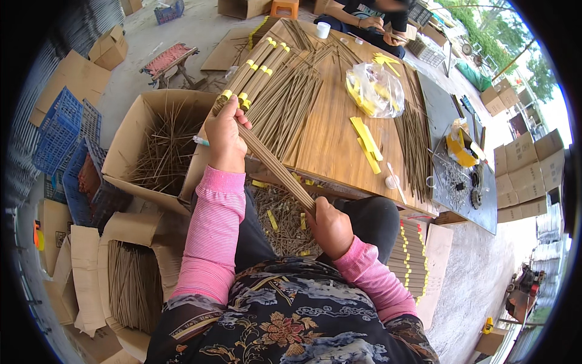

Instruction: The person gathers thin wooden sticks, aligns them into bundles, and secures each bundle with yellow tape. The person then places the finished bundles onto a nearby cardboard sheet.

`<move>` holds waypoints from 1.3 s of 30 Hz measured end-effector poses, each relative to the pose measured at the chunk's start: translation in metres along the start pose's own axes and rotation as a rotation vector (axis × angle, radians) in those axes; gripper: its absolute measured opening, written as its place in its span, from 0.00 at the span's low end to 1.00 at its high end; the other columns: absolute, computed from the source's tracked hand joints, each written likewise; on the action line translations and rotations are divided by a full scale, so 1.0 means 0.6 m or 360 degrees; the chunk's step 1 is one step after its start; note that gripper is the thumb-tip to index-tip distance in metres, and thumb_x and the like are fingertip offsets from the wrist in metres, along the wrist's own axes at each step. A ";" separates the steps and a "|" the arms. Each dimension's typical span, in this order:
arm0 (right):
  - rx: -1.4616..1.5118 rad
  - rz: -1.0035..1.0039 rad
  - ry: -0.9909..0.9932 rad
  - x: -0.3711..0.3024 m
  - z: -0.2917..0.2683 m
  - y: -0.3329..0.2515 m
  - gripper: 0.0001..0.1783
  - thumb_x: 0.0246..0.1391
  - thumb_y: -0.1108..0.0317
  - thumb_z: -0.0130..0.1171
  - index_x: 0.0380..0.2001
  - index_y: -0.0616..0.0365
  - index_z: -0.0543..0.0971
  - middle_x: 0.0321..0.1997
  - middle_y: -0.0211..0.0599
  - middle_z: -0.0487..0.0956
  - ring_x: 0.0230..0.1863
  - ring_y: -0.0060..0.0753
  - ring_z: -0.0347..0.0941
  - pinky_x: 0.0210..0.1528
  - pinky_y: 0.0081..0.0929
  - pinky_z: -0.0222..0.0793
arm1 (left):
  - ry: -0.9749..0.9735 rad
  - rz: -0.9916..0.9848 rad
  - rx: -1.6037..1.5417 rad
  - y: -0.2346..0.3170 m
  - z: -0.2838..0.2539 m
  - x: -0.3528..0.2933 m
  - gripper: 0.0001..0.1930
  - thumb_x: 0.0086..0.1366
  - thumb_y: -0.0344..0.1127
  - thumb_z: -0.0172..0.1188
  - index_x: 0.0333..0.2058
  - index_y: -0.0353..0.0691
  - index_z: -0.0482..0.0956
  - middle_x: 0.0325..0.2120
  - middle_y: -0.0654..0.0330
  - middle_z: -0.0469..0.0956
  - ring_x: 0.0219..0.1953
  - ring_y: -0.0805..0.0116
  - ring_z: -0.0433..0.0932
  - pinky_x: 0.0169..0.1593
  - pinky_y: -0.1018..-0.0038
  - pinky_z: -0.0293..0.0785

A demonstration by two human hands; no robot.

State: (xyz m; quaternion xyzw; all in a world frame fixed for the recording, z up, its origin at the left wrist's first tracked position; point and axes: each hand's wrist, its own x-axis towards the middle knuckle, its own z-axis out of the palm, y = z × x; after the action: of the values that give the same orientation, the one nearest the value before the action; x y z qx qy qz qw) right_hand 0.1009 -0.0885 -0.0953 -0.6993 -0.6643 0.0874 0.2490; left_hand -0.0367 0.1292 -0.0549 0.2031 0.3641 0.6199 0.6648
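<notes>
A bundle of thin brown incense sticks (277, 167) slants across my lap, its upper end toward the table. My left hand (227, 138) is closed round that upper end. Round the lower end, my right hand (331, 227) is closed too. Just beyond my left hand, several finished bundles with yellow paper bands (257, 71) lie side by side on the table's left edge. Loose incense sticks (285, 103) are spread on the wooden table (330, 130) beside them. Yellow paper strips (366, 144) lie farther right, near a clear plastic bag (374, 91) with more yellow strips inside.
A cardboard box of tangled sticks (145, 142) stands left of my knees, another box of sticks (134, 285) nearer. Banded bundles (407, 261) lie by my right leg. A small white pot (394, 182) sits near the table's front edge. Another person (370, 24) works across the table.
</notes>
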 end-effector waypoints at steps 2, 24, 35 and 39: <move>-0.0024 0.0018 -0.0008 0.021 0.000 -0.003 0.14 0.47 0.66 0.57 0.24 0.60 0.63 0.18 0.48 0.71 0.20 0.49 0.70 0.20 0.37 0.67 | -0.0051 0.0004 -0.0044 -0.004 0.008 -0.004 0.06 0.55 0.33 0.58 0.24 0.41 0.70 0.13 0.66 0.66 0.13 0.77 0.64 0.18 0.77 0.63; 0.0236 0.0002 -0.0134 0.149 0.078 -0.018 0.14 0.52 0.62 0.54 0.31 0.62 0.66 0.13 0.26 0.66 0.11 0.18 0.62 0.13 0.19 0.58 | -0.0437 -0.0418 -0.0189 -0.051 -0.016 0.017 0.07 0.56 0.34 0.58 0.25 0.42 0.69 0.13 0.67 0.67 0.12 0.78 0.64 0.17 0.79 0.63; 0.0870 0.0386 -0.0655 0.152 0.053 -0.059 0.14 0.52 0.62 0.55 0.27 0.61 0.65 0.12 0.33 0.68 0.11 0.29 0.65 0.14 0.25 0.60 | -0.0585 -0.0530 -0.0296 -0.028 -0.038 0.024 0.10 0.59 0.39 0.56 0.24 0.44 0.67 0.11 0.70 0.61 0.11 0.80 0.59 0.15 0.81 0.57; 0.0430 0.0267 -0.0351 0.152 0.069 -0.060 0.15 0.48 0.64 0.57 0.27 0.64 0.65 0.17 0.53 0.69 0.22 0.57 0.67 0.23 0.40 0.63 | -0.0414 -0.0392 -0.0204 -0.035 -0.040 0.025 0.08 0.56 0.35 0.58 0.24 0.44 0.68 0.12 0.69 0.64 0.11 0.79 0.62 0.15 0.81 0.60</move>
State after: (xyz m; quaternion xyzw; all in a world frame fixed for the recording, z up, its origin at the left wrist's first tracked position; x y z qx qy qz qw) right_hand 0.0596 0.0096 -0.0950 -0.6986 -0.6093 0.2723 0.2581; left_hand -0.0408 0.1360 -0.0892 0.1927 0.2571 0.5242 0.7887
